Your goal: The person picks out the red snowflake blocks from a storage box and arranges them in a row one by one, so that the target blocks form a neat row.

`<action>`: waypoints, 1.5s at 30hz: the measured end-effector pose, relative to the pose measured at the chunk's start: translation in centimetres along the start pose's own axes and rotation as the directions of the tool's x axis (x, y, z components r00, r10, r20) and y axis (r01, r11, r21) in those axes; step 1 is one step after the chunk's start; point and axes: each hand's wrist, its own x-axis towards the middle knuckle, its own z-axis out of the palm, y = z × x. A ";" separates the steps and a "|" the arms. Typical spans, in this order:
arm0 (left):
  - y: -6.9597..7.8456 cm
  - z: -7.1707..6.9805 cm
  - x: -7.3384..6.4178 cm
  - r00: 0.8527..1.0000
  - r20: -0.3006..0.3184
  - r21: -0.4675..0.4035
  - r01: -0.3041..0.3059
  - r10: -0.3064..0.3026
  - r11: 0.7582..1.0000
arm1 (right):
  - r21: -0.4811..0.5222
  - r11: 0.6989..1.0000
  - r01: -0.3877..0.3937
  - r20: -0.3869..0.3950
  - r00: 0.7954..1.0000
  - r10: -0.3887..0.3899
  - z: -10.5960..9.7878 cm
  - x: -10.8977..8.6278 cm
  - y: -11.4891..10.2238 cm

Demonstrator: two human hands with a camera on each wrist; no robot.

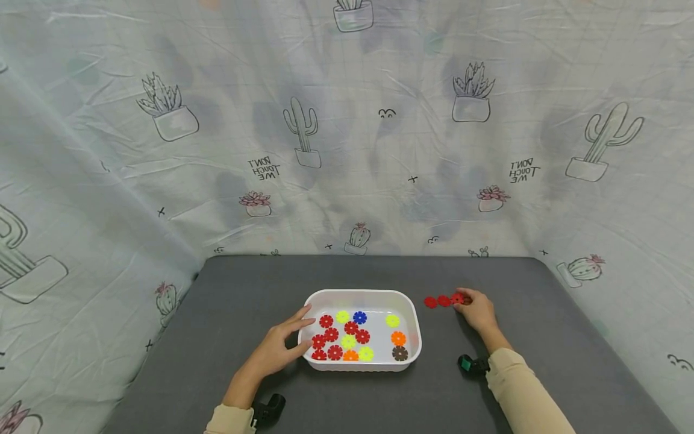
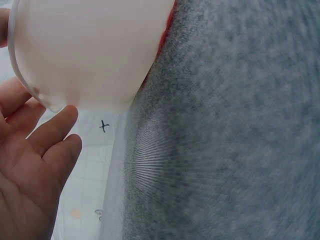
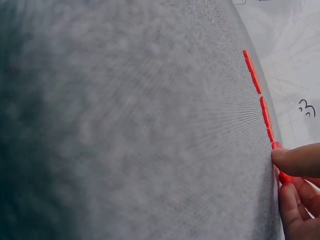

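My left hand (image 1: pixel 276 348) holds the left rim of a white plastic tray (image 1: pixel 360 366), with the thumb and some fingers over the edge. In the left wrist view other fingers (image 2: pixel 62 125) lie outside, by the tray's wall (image 2: pixel 95 55). Inside are several notched plastic discs, such as a red disc (image 1: pixel 335 352), a yellow disc (image 1: pixel 393 320), a blue disc (image 1: pixel 360 317) and a brown disc (image 1: pixel 400 353). Right of the tray, my right hand (image 1: pixel 478 311) pinches a red disc (image 1: pixel 458 298) at the end of a row with a red disc (image 1: pixel 431 302) and another red disc (image 1: pixel 444 301).
The dark grey table (image 1: pixel 358 401) carries the tray and the row. Behind and beside it hangs a pale cloth (image 1: pixel 347 199) printed with cacti. A black wrist device (image 1: pixel 269 410) sits at the left wrist, another wrist device (image 1: pixel 473 365) at the right.
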 end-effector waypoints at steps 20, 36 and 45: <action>0.0 0.0 0.1 1.000 0.001 -0.004 0.004 -0.004 1.000 | 0.166 0.974 0.155 0.011 0.987 -0.159 0.1 -0.8 -5.5; 0.2 0.0 -0.2 0.999 0.019 -0.028 0.033 -0.033 0.999 | 0.479 0.816 0.324 0.094 0.905 -0.414 2.9 -3.9 -12.0; 0.2 0.0 0.0 1.000 0.012 -0.032 0.025 -0.024 0.999 | 0.592 0.779 0.207 0.239 0.878 -0.415 4.7 -5.0 -14.9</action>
